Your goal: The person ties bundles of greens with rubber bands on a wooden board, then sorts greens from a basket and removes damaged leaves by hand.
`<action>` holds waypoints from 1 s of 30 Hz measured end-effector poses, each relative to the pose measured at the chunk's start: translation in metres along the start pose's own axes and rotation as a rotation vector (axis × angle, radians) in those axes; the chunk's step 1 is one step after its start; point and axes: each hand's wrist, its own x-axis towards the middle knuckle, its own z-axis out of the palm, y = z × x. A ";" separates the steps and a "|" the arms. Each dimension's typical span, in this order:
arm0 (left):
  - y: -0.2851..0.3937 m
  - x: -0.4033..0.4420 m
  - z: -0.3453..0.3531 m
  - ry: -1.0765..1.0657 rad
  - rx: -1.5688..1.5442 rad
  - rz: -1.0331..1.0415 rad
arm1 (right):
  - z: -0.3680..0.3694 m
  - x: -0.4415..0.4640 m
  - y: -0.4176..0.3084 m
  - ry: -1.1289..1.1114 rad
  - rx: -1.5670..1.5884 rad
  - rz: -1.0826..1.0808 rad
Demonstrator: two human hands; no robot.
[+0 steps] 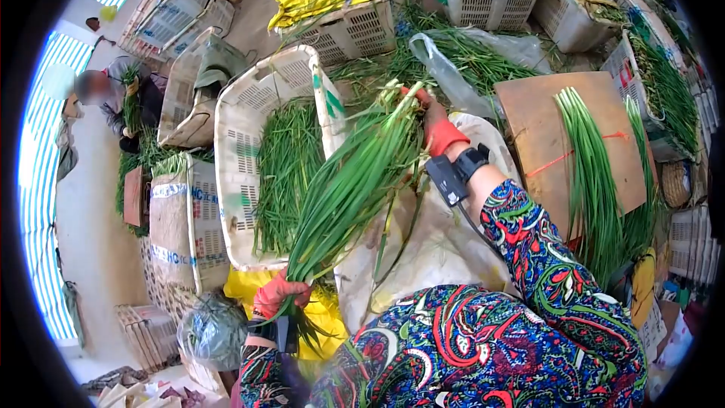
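Observation:
A loose bunch of long green garlic chives (359, 170) stretches diagonally between my two gloved hands. My left hand (281, 295), in a red glove, is closed around the leafy tips at the lower left. At the upper end, my right hand (441, 125), also in a red glove, is closed at the pale stem ends; its fingertips are partly hidden. To the right, a neat bundle of chives (589, 174) lies on a brown board (532, 117), with a red tie (551, 163) stretched across the board beneath it.
A white plastic crate (229, 174) with cut chives stands left of the bunch. Pale sacking (438, 238) covers my lap. More chives (472, 57) and clear plastic (445, 68) lie ahead. Filled crates (340, 38) line the back. Another person (140, 94) works at far left.

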 end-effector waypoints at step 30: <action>-0.077 0.036 -0.008 0.127 -0.068 -0.014 | -0.003 -0.094 0.034 -0.163 -0.689 0.368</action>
